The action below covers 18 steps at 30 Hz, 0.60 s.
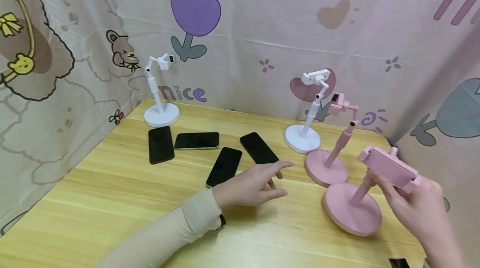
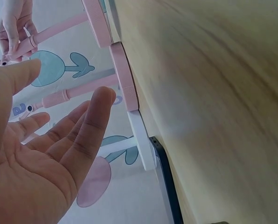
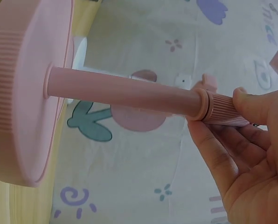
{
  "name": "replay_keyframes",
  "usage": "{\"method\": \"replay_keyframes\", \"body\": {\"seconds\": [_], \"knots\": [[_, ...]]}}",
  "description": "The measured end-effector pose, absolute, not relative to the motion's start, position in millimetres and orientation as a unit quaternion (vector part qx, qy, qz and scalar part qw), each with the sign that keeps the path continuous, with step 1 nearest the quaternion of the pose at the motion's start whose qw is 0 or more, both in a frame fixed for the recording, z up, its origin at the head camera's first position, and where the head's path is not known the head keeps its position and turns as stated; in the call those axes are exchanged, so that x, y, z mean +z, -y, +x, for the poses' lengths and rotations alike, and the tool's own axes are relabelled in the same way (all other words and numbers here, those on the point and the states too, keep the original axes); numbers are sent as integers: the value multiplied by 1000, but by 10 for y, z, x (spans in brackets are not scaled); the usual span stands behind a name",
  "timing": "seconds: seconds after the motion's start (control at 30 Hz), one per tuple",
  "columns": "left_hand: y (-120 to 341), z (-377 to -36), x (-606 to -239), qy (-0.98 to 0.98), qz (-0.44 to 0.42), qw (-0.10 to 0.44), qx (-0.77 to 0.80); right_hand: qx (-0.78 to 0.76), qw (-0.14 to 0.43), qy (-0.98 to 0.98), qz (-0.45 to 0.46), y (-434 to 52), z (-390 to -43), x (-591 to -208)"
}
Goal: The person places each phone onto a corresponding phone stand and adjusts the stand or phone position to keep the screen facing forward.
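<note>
Fingers of the right hand (image 1: 416, 201) curl around the post of the nearest pink stand (image 1: 369, 189), one of two pink and two white stands. Left hand (image 1: 251, 184) hovers flat, fingers straight, holding nothing, beside four phones (image 1: 224, 166) on the table (image 1: 93, 201).

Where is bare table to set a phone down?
Free: the near-left table, between the four phones and the front edge. Crowded: the right side, where the pink stands and the white stand cluster by both hands.
</note>
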<state>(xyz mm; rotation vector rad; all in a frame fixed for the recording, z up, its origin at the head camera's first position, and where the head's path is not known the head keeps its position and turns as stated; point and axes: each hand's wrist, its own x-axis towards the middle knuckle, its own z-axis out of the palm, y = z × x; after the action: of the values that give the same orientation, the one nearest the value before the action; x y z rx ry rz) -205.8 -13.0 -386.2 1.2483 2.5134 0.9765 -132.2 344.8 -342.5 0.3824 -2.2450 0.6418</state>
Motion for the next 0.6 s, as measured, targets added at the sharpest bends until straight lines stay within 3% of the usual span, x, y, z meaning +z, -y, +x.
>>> {"method": "replay_keyframes", "body": {"seconds": [0.6], "knots": [[155, -2081, -3841, -841, 421, 81, 331, 323, 336, 858, 214, -3050, -1431, -3485]]}}
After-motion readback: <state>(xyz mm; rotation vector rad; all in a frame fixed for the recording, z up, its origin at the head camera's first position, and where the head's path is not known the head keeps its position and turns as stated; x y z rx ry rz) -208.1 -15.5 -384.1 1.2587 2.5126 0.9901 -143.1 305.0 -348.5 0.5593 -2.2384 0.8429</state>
